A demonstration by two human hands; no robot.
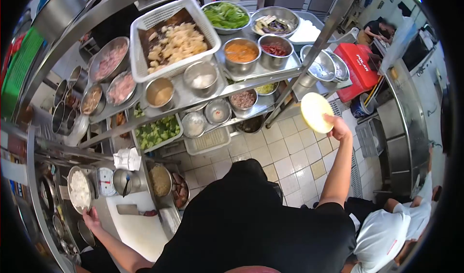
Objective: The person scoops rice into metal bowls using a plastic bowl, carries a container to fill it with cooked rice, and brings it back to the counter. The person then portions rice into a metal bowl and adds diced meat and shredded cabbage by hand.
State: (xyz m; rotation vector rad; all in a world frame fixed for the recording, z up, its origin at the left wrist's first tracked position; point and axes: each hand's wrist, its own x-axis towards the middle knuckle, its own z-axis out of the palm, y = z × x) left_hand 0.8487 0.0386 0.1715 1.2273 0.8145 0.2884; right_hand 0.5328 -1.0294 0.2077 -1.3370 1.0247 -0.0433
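At the left, my left hand (92, 219) is at the lower rim of a metal bowl (90, 195) heaped with white food, perhaps rice, and grips its edge. Out to the right, my right hand (340, 127) holds a pale yellow plate (315, 111) by its edge, above the tiled floor. Beside the bowl are a white dial scale (106, 180) and a metal pot with a dark-handled utensil (126, 181). A cleaver (128, 209) lies on the white cutting board (140, 229) near my left forearm.
A metal shelf ahead carries a white basket (137, 60) of pale chunks and several metal bowls. A tray of broccoli (157, 130) sits lower. A red cooler (355, 70) stands at the right. People in white shirts (384, 229) are at the lower right; another person (378, 30) is farther back.
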